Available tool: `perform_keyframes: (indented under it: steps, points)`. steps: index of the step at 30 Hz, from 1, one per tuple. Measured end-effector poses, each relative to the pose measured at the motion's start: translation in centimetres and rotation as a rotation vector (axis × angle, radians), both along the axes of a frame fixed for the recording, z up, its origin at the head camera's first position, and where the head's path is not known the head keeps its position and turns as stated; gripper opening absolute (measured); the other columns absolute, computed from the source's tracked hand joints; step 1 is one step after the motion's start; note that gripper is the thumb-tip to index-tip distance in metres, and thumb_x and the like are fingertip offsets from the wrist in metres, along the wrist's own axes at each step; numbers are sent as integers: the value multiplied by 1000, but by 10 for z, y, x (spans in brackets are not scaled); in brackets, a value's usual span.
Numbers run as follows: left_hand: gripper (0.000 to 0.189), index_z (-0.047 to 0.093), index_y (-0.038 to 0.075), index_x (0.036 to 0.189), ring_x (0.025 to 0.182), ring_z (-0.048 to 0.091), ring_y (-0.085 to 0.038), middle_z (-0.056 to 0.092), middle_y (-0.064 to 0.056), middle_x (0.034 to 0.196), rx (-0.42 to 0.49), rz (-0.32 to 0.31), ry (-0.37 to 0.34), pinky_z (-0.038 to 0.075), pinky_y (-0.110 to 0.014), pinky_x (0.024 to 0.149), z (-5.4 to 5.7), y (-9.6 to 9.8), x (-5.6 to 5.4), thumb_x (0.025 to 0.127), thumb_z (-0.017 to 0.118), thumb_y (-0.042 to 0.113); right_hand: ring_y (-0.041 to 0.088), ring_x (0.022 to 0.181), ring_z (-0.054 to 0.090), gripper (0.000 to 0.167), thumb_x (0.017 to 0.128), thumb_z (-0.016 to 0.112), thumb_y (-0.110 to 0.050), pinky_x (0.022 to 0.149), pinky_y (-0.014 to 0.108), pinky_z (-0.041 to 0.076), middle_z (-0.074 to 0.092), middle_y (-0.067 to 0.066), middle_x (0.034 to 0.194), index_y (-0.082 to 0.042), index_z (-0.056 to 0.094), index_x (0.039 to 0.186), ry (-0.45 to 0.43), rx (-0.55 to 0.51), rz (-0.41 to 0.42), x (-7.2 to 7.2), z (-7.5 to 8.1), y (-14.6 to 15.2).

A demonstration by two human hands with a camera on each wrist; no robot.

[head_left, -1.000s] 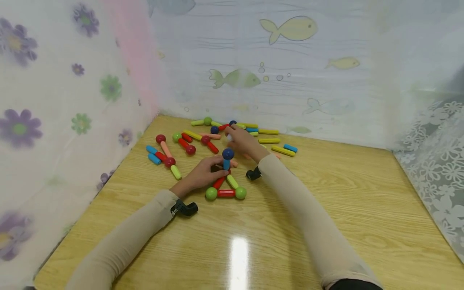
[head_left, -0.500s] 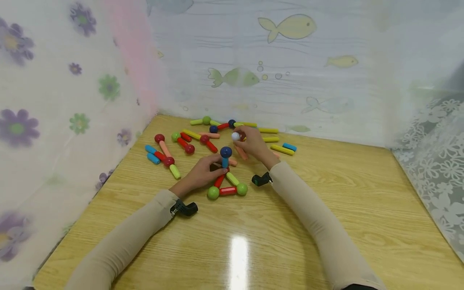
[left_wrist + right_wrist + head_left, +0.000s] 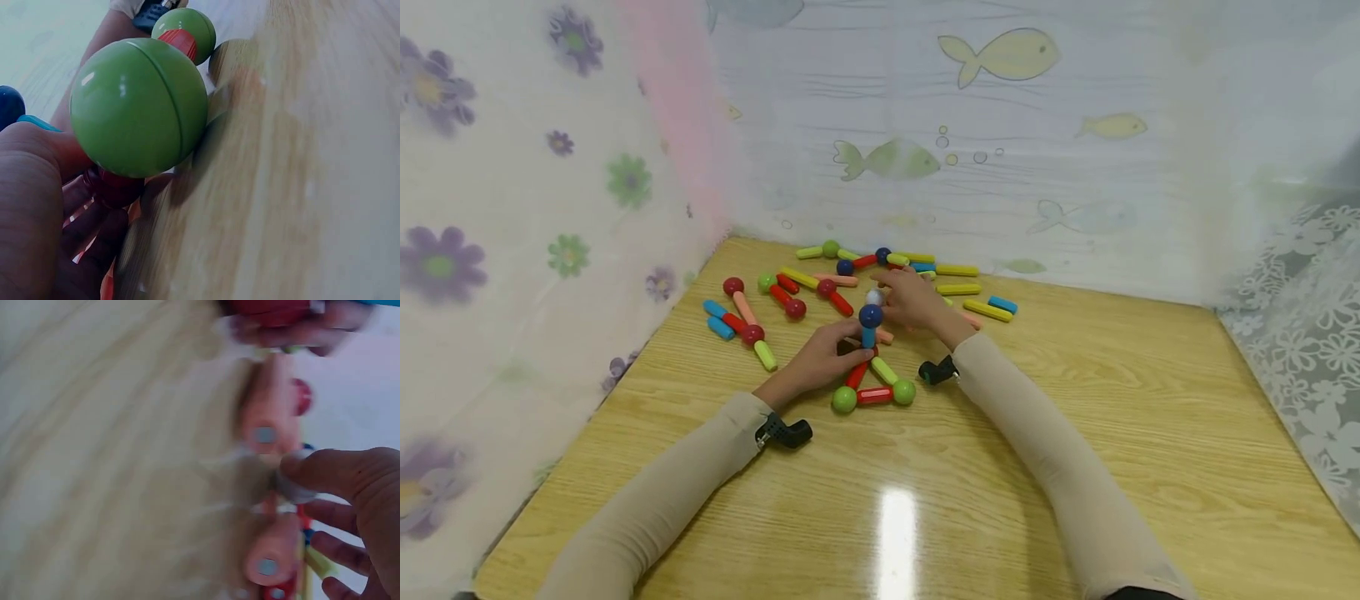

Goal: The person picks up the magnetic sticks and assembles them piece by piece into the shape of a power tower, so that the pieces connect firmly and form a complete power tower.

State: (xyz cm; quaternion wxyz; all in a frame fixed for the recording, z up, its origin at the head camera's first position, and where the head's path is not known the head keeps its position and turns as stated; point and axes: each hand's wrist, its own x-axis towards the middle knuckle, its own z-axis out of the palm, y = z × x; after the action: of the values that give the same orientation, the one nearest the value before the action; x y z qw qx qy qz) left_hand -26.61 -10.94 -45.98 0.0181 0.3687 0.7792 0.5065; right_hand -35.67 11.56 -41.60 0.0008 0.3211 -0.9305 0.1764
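A triangle of magnetic building rods lies in front of me, with a green ball [image 3: 845, 400] and another green ball [image 3: 904, 392] joined by a red rod [image 3: 876, 395]. At its far corner a dark red ball [image 3: 115, 187] carries an upright blue rod [image 3: 868, 337] topped by a dark blue ball [image 3: 871, 316]. My left hand [image 3: 820, 358] holds this corner, thumb and fingers around the red ball. Just behind the dark blue ball, my right hand [image 3: 917, 300] has its thumb on a white ball [image 3: 875, 297], fingers behind it. Salmon rods [image 3: 273, 550] lie under that hand.
Joined red, blue and salmon rods with red balls [image 3: 752, 335] lie to the left. More rods and balls, including a green ball [image 3: 831, 248], spread along the back. Yellow rods [image 3: 987, 311] lie at the right, before the fish-patterned curtain [image 3: 1037, 183].
My right hand drew back with the white ball from among the rear pieces, then shifted it slightly forward-left, behind the dark blue ball. My left hand stays put; the triangle's near side turned slightly.
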Motion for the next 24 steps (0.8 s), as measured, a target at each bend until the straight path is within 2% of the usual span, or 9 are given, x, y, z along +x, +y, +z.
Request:
perform_keyframes:
  steps: [3, 5, 7, 10, 13, 16, 18, 20, 24]
  points:
    - [20, 70, 4, 120, 109, 69, -24, 71, -9, 123, 1, 5, 1, 54, -46, 95, 1, 0, 0, 102, 70, 13, 36, 124, 56, 44, 101, 66, -11, 105, 51, 45, 62, 16, 137, 0, 60, 143, -23, -124, -48, 2, 7, 12]
    - [13, 69, 6, 112, 109, 69, -22, 71, -8, 123, -6, 14, 1, 54, -44, 95, 1, 0, 1, 102, 70, 13, 35, 118, 60, 36, 100, 63, -4, 98, 48, 50, 66, 17, 130, 2, 65, 135, -19, -169, -89, 2, 11, 19]
    - [9, 69, 8, 108, 109, 69, -20, 70, -7, 123, -14, 24, -3, 54, -41, 95, 1, -1, 0, 102, 70, 14, 32, 107, 64, 28, 100, 63, -4, 91, 45, 53, 69, 17, 121, 3, 70, 127, -27, -150, -126, 3, 13, 23]
    - [5, 67, 11, 105, 109, 68, -17, 70, -5, 123, -23, 34, -9, 54, -39, 96, 0, -1, 0, 102, 70, 14, 28, 95, 63, 23, 101, 66, -10, 84, 42, 54, 69, 15, 110, 1, 71, 121, -71, -42, -164, 4, 13, 24]
    - [6, 67, 12, 105, 109, 68, -18, 71, -4, 122, -24, 32, -8, 53, -40, 96, -1, -1, 0, 102, 70, 15, 27, 90, 60, 26, 100, 69, -12, 81, 41, 52, 67, 13, 108, 0, 68, 123, -116, 45, -197, 5, 11, 20]
    - [8, 69, 12, 108, 110, 68, -19, 71, -4, 119, -25, 26, 1, 53, -42, 96, -1, 0, 0, 102, 70, 17, 28, 88, 59, 31, 98, 70, -11, 78, 41, 52, 66, 14, 109, 0, 64, 126, -129, 56, -242, 7, 9, 16]
    - [11, 70, 11, 112, 110, 67, -20, 71, -3, 117, -28, 26, 2, 53, -42, 96, -1, 0, 0, 102, 70, 17, 29, 89, 60, 33, 98, 70, -11, 79, 41, 53, 67, 14, 109, 0, 63, 128, -132, 3, -268, 9, 9, 16]
    - [12, 70, 11, 112, 109, 66, -20, 70, -1, 115, -31, 31, 4, 53, -42, 95, -1, 0, 0, 102, 71, 17, 29, 91, 63, 33, 98, 70, -12, 80, 42, 53, 68, 15, 109, 1, 65, 128, -115, -93, -276, 12, 11, 19]
    - [16, 71, 10, 117, 110, 66, -19, 70, -1, 115, -34, 30, 25, 52, -43, 95, -1, 0, 0, 102, 71, 16, 30, 96, 66, 34, 98, 71, -13, 84, 43, 54, 71, 16, 112, 2, 68, 128, -75, -391, -217, 27, 20, 28]
